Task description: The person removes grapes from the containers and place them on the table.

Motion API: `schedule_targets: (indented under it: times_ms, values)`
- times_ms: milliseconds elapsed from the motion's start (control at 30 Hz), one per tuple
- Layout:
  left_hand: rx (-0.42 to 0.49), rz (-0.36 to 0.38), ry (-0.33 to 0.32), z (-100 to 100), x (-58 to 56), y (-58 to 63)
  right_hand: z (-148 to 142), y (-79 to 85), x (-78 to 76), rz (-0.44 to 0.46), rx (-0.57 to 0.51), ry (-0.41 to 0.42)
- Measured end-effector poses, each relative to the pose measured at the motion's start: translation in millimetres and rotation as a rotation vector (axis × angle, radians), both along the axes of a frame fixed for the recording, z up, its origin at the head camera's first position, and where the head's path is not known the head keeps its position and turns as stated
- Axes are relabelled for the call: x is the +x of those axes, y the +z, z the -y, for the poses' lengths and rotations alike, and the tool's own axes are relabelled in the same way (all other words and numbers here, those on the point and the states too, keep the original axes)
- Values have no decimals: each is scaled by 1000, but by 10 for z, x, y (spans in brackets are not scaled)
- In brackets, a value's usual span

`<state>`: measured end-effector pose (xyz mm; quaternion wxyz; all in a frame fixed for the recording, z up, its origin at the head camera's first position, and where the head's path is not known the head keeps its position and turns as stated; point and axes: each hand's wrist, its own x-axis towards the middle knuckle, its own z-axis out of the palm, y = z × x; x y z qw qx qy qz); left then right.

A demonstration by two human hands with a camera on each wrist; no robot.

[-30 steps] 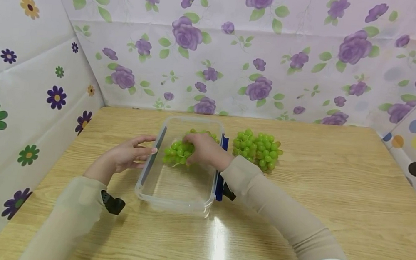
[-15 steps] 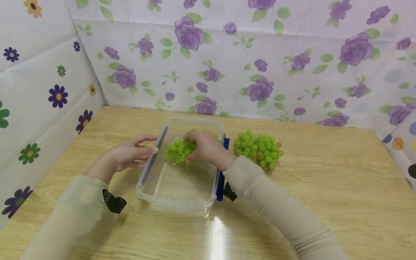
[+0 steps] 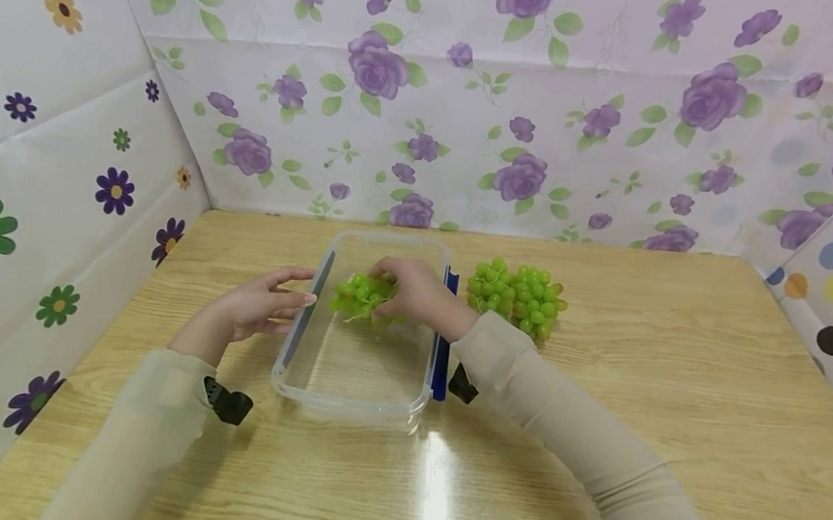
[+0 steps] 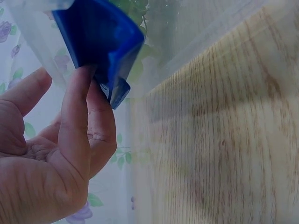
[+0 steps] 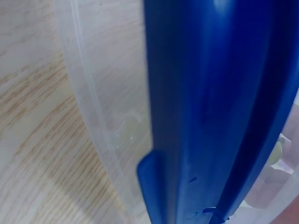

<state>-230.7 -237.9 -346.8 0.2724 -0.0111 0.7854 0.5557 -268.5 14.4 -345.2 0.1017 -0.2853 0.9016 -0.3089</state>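
Observation:
A clear plastic food container [image 3: 345, 406] stands on the table, its blue latch flap [image 3: 440, 371] hanging along the right side. Inside it, my right hand [image 3: 420, 296] grips a bunch of green grapes [image 3: 359, 295] from above, thumb and fingers around it. My left hand [image 3: 255, 309] is at the container's left wall. In the left wrist view its fingers, fairly straight, touch another blue latch flap [image 4: 100, 39]. The right wrist view is mostly filled by the near blue latch [image 5: 210, 102], which hides most of the right hand [image 5: 267, 186].
Two more bunches of green grapes, a left one [image 3: 490, 285] and a right one [image 3: 535, 302], lie side by side just right of the container. The wooden table [image 3: 641, 357] meets a flowered wall covering [image 3: 474, 132] at the back and further patterned coverings at both sides.
My right hand has shifted slightly right and away with the grapes inside the container. Grapes seen behind it earlier are now hidden. The left hand has stayed in place.

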Motion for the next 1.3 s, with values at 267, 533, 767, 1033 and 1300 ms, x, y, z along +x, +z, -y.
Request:
schedule_targets:
  times_ms: [267,533,767,1033,1300]
  values:
    - [-4,-3,-2,4,-1,5,-49,13,18,4,-41,-3]
    - [-6,-4,7,9,2,-27,-91,10,45,19,-85,-26]
    - [-7,-3,9,10,-1,-21,-159,34,40,70,-159,-51]
    - [-11,-6,10,9,-7,-20,-183,36,39,93,-181,-75]
    - [-21,1,6,1,-13,-4,-218,18,6,88,-210,-91]
